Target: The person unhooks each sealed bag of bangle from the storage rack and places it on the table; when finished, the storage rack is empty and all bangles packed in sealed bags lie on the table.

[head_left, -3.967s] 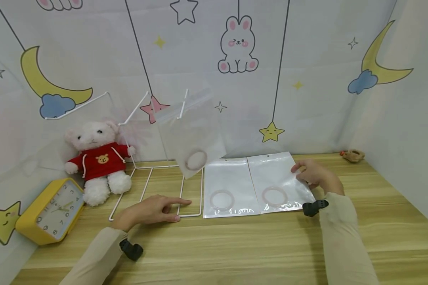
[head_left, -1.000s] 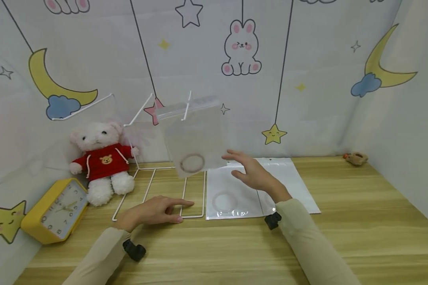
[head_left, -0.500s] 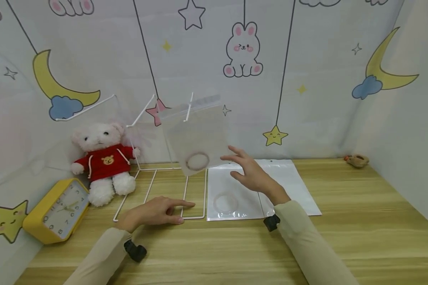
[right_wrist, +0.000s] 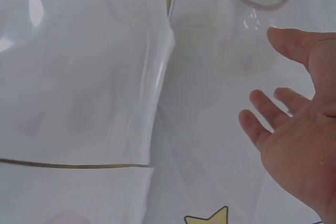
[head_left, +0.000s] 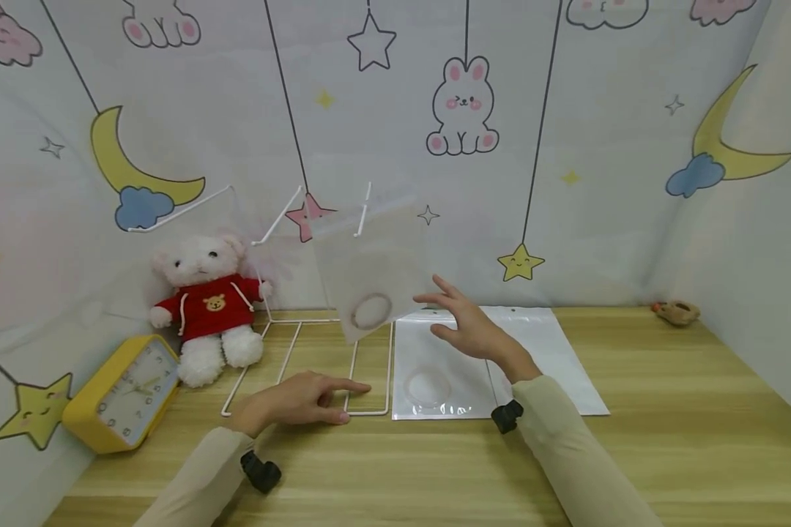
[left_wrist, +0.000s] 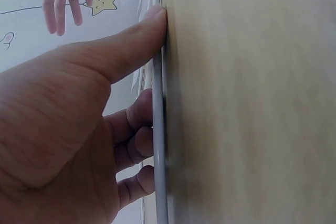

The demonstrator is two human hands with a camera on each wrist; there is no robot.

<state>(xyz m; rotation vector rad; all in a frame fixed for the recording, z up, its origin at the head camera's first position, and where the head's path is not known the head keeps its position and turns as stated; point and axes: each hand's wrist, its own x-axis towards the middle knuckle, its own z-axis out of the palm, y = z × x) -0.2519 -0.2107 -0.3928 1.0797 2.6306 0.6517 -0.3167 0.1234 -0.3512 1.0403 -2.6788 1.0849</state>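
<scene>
My left hand [head_left: 290, 401] rests on the front bar of a white wire rack [head_left: 390, 373], index finger stretched out over the base. Up close, the left wrist view has the thumb on the bar [left_wrist: 159, 145], other fingertips just behind it. From a rack hook [head_left: 362, 212] hangs a translucent zip bag [head_left: 369, 263], tilted, with a pinkish ring [head_left: 353, 315] low inside. Beside its right edge, my right hand [head_left: 471, 329] hovers with spread fingers, holding nothing. Below lie two more bags, the left one [head_left: 464, 402] with a faint ring, the right one [head_left: 560, 359] partly behind the arm.
A white teddy bear [head_left: 214, 307] in a red hoodie sits at the rack's left. In front of it stands a yellow alarm clock [head_left: 121, 395]. A small brown toy [head_left: 677, 313] lies at the table's back right. Two bare hooks [head_left: 277, 216] jut out near the bear.
Since four seconds ago, my right hand has gone from the right flat bag to the hanging bag's side. That bag turns a little on its hook. My left hand stays on the rack.
</scene>
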